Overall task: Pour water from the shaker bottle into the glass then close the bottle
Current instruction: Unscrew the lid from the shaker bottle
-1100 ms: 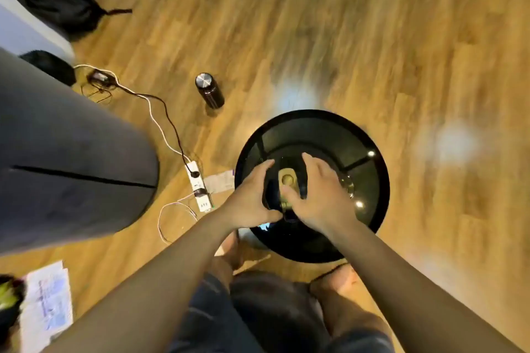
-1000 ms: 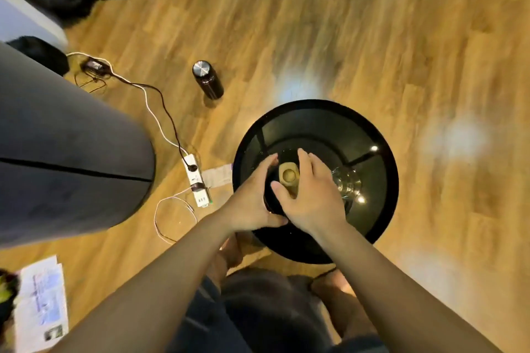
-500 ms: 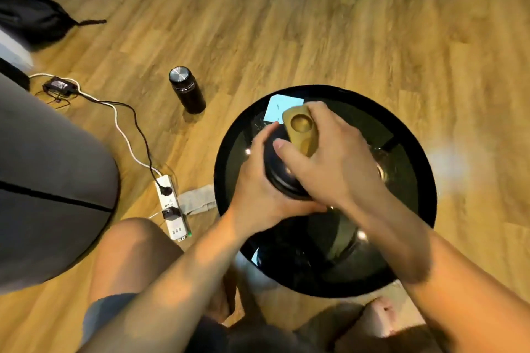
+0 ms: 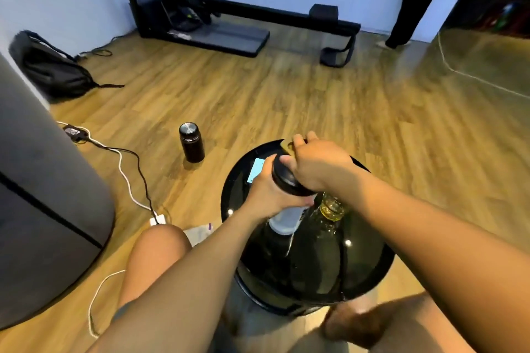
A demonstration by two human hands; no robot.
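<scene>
A: Gripping the bottle (image 4: pixel 282 219) at frame centre, the left hand (image 4: pixel 268 192) had its fingers wrapped around the body, above the black table (image 4: pixel 370 264).

B: And the right hand (image 4: pixel 318 167)?

A: Its fingers were clamped on the lid (image 4: pixel 282 178). The glass (image 4: pixel 332 208) stood just right of the bottle.
</scene>
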